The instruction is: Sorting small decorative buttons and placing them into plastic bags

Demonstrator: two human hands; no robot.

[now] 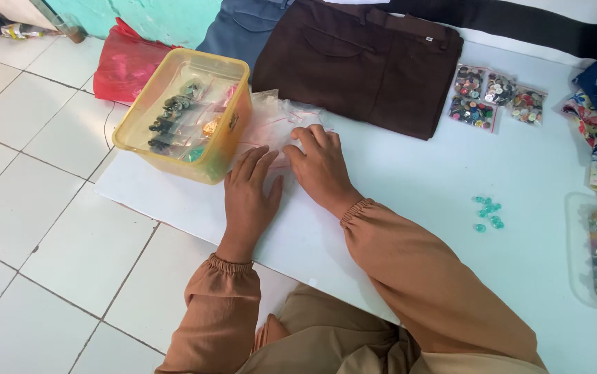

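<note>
1. Two hands work on a pile of small clear zip bags point(281, 121) lying on a white sheet point(409, 187) on the floor, just beside a yellow plastic tub point(225, 149).
2. My left hand point(248, 197) lies flat and open, gripping nothing; my right hand point(320, 165) presses curled fingers onto the bags, though whether it pinches one is unclear.
3. Risk, as I judge it: slick bags could slide apart, or a sleeve could scatter the loose teal beads point(487, 211) nearby.
4. The bags' pile runs roughly left to right, with no clear pointing end.
</note>
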